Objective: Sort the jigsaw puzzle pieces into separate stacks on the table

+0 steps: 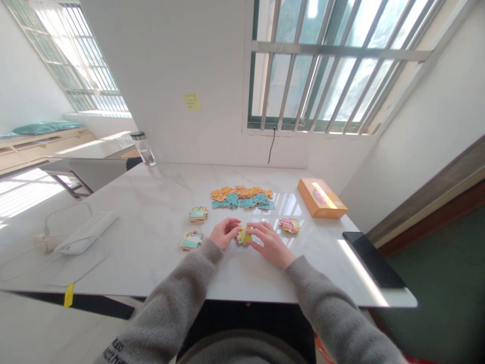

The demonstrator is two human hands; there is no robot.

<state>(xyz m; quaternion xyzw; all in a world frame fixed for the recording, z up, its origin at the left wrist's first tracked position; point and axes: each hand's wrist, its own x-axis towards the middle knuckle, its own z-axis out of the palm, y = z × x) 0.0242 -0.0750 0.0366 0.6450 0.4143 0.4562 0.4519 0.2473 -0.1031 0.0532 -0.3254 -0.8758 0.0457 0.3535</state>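
Yellowish jigsaw puzzle pieces [243, 235] lie on the white table between my two hands. My left hand [226, 232] closes on their left edge, thumb and fingers bent together. From the right, my right hand [267, 241] grips the same pieces with curved fingers. Left of my hands are two small stacks of puzzle pieces, a farther stack [198, 214] and a nearer stack [191, 240]. A pinkish stack of pieces [289, 225] sits to the right. Beyond my hands spread orange puzzle pieces [250, 192] and blue-green puzzle pieces [226, 201].
An orange box [322, 198] stands at the table's right, with a dark tablet [373, 260] near the right edge. A clear bottle [144, 149] stands at the back left. At left lie a white power bank [87, 231] and a charger [44, 243] with cables.
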